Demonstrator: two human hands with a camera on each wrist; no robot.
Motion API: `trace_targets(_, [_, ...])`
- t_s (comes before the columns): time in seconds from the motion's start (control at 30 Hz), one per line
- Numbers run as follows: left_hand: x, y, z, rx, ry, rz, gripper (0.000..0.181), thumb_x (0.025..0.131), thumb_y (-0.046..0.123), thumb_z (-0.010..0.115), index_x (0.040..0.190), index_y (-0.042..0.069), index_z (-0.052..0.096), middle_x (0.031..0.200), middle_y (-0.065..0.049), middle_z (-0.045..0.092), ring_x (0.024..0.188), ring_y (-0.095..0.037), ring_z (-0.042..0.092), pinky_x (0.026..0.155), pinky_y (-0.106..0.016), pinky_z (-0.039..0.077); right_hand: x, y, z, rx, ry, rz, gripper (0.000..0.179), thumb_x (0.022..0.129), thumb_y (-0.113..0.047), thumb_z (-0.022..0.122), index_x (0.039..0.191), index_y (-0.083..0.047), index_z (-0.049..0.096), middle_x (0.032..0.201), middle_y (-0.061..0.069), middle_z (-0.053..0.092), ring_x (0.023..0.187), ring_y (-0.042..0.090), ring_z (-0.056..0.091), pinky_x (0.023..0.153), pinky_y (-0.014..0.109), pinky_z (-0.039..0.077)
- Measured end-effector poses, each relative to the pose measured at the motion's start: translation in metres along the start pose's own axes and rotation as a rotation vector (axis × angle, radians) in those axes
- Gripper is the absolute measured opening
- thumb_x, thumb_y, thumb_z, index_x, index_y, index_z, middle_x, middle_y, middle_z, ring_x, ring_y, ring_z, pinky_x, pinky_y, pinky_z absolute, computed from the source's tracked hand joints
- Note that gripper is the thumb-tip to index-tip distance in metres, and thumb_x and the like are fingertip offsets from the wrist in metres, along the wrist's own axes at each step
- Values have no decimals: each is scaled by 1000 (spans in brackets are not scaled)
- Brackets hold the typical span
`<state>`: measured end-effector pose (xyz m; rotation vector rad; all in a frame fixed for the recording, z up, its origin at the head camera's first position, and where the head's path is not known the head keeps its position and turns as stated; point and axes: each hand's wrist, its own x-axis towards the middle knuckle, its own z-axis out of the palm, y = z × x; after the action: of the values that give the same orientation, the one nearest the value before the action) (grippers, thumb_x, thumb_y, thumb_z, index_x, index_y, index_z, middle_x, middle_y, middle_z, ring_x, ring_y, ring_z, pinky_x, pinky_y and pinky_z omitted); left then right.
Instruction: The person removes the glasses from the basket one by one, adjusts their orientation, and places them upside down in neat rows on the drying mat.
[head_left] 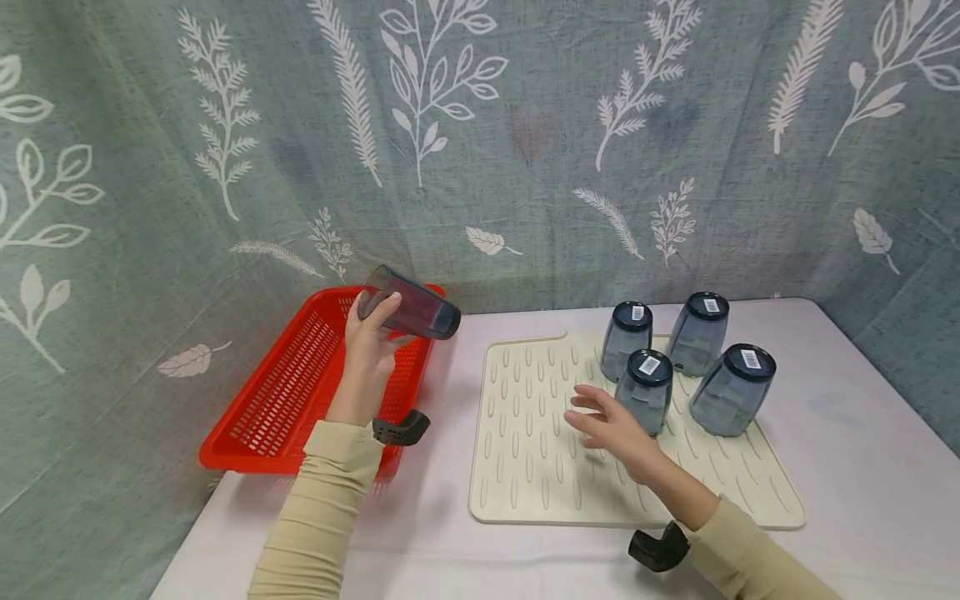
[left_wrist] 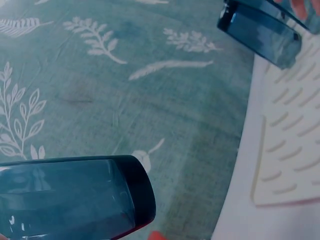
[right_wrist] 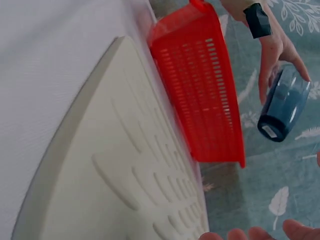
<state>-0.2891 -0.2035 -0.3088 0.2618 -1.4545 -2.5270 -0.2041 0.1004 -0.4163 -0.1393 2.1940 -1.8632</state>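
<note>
My left hand (head_left: 366, 354) grips a blue-tinted drinking glass (head_left: 417, 312) above the red basket. The glass lies nearly sideways, its dark base toward the right; the left wrist view shows the base end of this glass (left_wrist: 70, 200) close up. My right hand (head_left: 613, 429) is over the cream drying mat (head_left: 525, 467), fingers loosely extended, holding nothing. Beside it, several similar glasses (head_left: 643, 398) stand upside down on the mat's right part, with white labels on their bases. Fingertips (right_wrist: 250, 234) of the right hand show at the bottom of the right wrist view.
The red slotted basket (head_left: 228, 454) stands at the table's left, left of the mat. A white cloth (head_left: 450, 558) covers the table. Behind rises a grey-green curtain (head_left: 525, 225) with white leaf prints.
</note>
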Motion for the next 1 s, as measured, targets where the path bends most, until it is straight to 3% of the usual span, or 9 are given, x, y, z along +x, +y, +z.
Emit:
trace_targets(0.1, [-2, -5, 2, -13, -7, -1, 50, 83, 9, 65, 126, 16, 41, 106, -2, 55, 102, -22, 54, 97, -63, 30, 5, -2, 3, 12, 10, 1, 64, 89, -30, 59, 141, -7, 28, 139, 20, 37, 123, 36, 41, 88, 42, 48])
trace_targets(0.3, [-6, -15, 6, -31, -13, -11, 54, 84, 8, 63, 130, 17, 36, 108, -2, 53, 104, -22, 52, 97, -64, 27, 14, -6, 10, 51, 23, -8, 64, 89, -30, 58, 141, -7, 29, 139, 21, 36, 123, 37, 41, 87, 42, 49])
trace_targets(0.57, [-12, -27, 11, -50, -54, -24, 41, 84, 6, 61, 120, 16, 44, 107, -4, 55, 99, -23, 54, 94, -64, 31, 22, -7, 16, 112, 45, 0, 60, 90, -29, 56, 140, -8, 30, 138, 20, 38, 123, 36, 41, 86, 42, 49])
trace_targets(0.8, [-19, -34, 15, -127, -67, -73, 59, 85, 3, 58, 136, 16, 33, 112, -1, 50, 101, -20, 51, 98, -64, 28, 27, -8, 22, 166, 60, -24, 59, 91, -29, 55, 140, -7, 30, 138, 21, 37, 122, 37, 43, 86, 43, 49])
trace_targets(1.0, [-22, -43, 15, -97, -82, -79, 34, 84, 3, 58, 114, 17, 48, 91, 0, 61, 89, -19, 59, 93, -65, 32, 35, -6, 29, 213, 66, -41, 60, 92, -29, 53, 141, -5, 27, 138, 22, 37, 123, 39, 42, 87, 44, 49])
